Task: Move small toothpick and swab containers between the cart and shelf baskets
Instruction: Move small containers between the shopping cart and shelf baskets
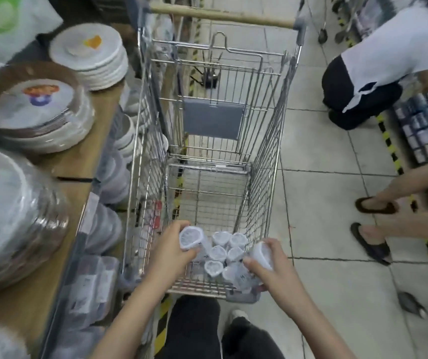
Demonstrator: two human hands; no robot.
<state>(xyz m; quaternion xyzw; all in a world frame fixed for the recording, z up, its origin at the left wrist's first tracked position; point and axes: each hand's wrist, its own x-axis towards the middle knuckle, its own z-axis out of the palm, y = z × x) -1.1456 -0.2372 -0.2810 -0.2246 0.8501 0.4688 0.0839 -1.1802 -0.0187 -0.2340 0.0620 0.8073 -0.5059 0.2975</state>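
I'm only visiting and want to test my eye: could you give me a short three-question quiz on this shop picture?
1. True or false: each hand grips a small white container.
2. Where do the loose containers sit: A on the shelf, B in the cart, C on the floor?
3. What is stacked on the shelf to the left?

Key: 1 true, the left hand and the right hand each grip one. 2 B. 3 plates.

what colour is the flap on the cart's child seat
The flap is plain grey, shown clearly in the head view, hanging inside the cart.
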